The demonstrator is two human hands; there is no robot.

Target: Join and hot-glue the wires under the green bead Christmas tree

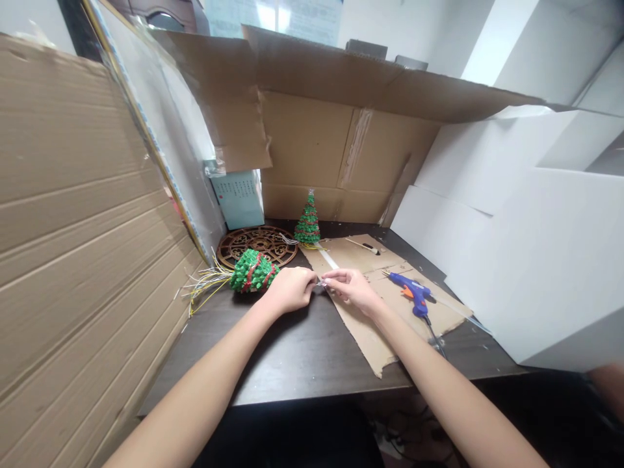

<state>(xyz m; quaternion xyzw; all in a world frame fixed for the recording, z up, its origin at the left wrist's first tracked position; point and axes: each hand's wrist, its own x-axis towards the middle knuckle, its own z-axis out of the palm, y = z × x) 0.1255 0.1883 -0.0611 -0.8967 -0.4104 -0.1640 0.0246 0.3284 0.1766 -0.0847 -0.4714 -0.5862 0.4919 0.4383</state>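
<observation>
A green beaded Christmas tree (249,270) with red garland lies on its side, yellow and white wires (202,286) fanning out from its base. My left hand (294,288) is closed around its top end, which the fingers hide. My right hand (353,289) pinches a small shiny clear piece (322,283) at the tip, touching or nearly touching the left fingers. How the piece joins the tree cannot be made out. Behind the hands a second, similar tree (308,221) stands upright with a clear ornament (311,193) on top.
A blue glue gun (412,291) lies on a cardboard sheet (363,331) at right, its cord running toward the front edge. A small brush (363,246) lies farther back. Behind the lying tree are a round openwork trivet (234,244) and a light-blue box (238,198). Cardboard walls (312,143) enclose the dark table.
</observation>
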